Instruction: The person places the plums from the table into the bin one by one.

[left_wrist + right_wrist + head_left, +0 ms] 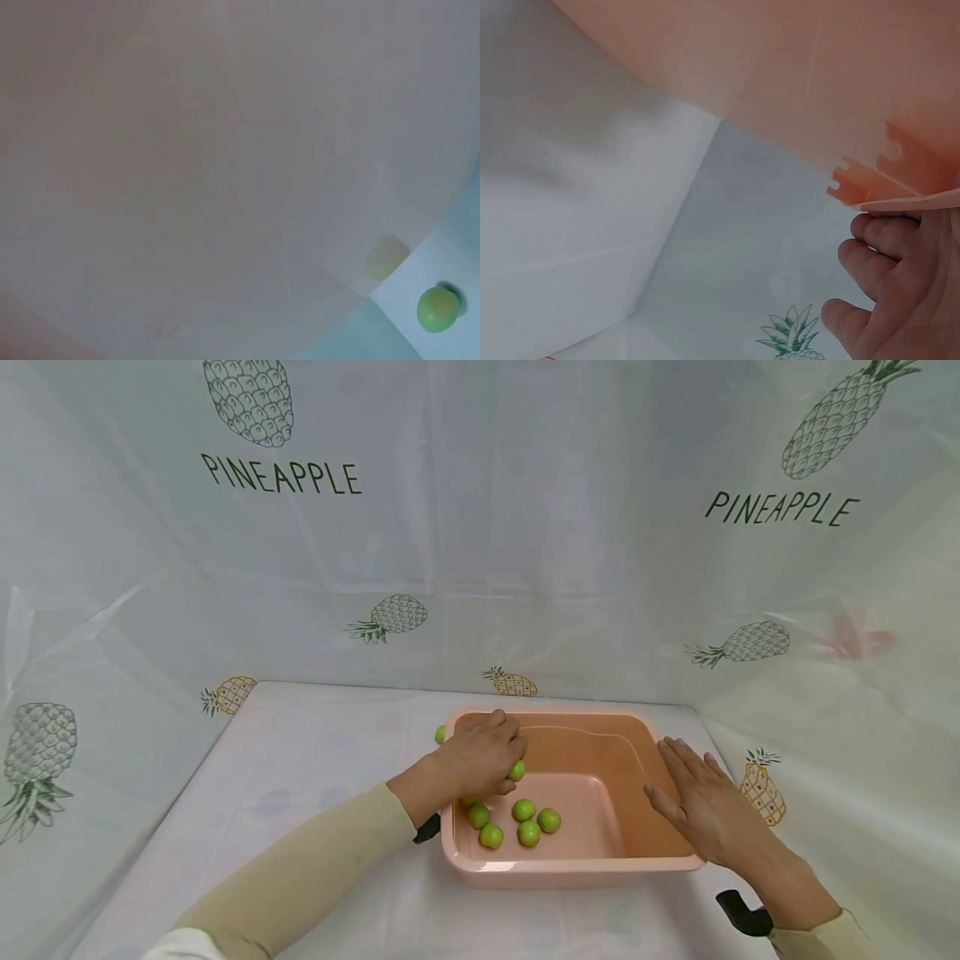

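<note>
A pale orange plastic basin (570, 865) stands on the table, with several small round green fruits (528, 834) on its floor at the left end. My left hand (483, 756) reaches over the left rim, fingers curled downward, and holds a green fruit (516, 770) that shows at its fingertips. Its palm side is hidden. Flat along the right rim rests my right hand (701, 802), fingers straight and thumb over the inner side. In the right wrist view its fingers (874, 270) lie just under the basin's rim (907, 202).
Outside the basin, past its left rim, a single green fruit (440, 734) lies on the table; the left wrist view shows a fruit (438, 308) there too. A pale cloth (300, 760) covers the table. Behind hangs a pineapple-print curtain (480, 527).
</note>
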The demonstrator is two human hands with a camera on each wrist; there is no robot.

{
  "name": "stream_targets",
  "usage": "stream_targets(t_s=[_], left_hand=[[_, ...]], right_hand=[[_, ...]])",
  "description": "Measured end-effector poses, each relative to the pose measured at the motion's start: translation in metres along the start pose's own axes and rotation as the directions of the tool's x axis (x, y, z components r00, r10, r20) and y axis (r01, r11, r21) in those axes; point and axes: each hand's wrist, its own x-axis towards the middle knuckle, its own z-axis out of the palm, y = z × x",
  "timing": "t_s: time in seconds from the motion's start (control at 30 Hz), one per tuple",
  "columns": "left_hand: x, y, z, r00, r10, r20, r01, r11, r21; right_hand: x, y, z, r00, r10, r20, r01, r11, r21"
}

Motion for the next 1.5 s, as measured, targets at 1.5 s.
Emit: stream_targets(t_s=[1.5], left_hand=[[-0.032,-0.088,-0.004,0.794,-0.375,-0.478,0.222,0.911,-0.347]], right_hand=[[0.0,-0.001,0.002,1.0,0.008,0.011,-0.008,1.0,0.027]])
